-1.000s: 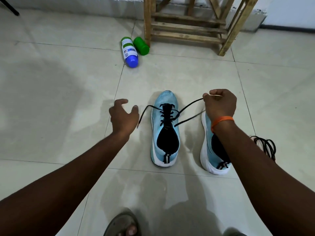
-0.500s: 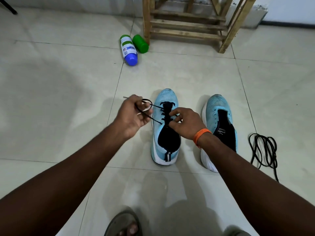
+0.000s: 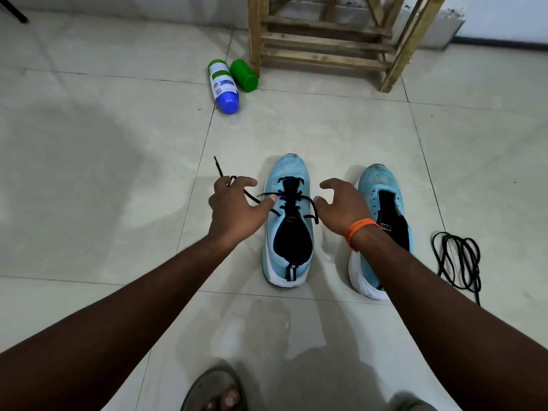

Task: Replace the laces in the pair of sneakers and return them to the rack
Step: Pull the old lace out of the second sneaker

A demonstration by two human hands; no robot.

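Observation:
Two light blue sneakers stand side by side on the tiled floor, toes pointing away. The left sneaker [image 3: 289, 173] has a black lace [image 3: 253, 198] threaded through its front eyelets. My left hand [image 3: 237, 206] is just left of that shoe; one lace end is caught between its curled fingers, with the tip sticking up past them. My right hand [image 3: 341, 203] hovers between the shoes with spread, curved fingers holding nothing; the other lace end hangs loose by its thumb. The right sneaker [image 3: 376, 179] has no lace and is partly hidden by my right forearm.
A coiled spare black lace [image 3: 456, 259] lies on the floor right of the shoes. The wooden rack [image 3: 326, 43] stands at the far wall. A white bottle with a blue cap [image 3: 224, 84] and a green bottle [image 3: 244, 75] lie by the rack's left leg. My sandalled foot [image 3: 216, 390] shows at the bottom edge.
My right hand pulled a lace end out right, came back to the eyelets, then let go and opened. My left hand took hold of the left lace end.

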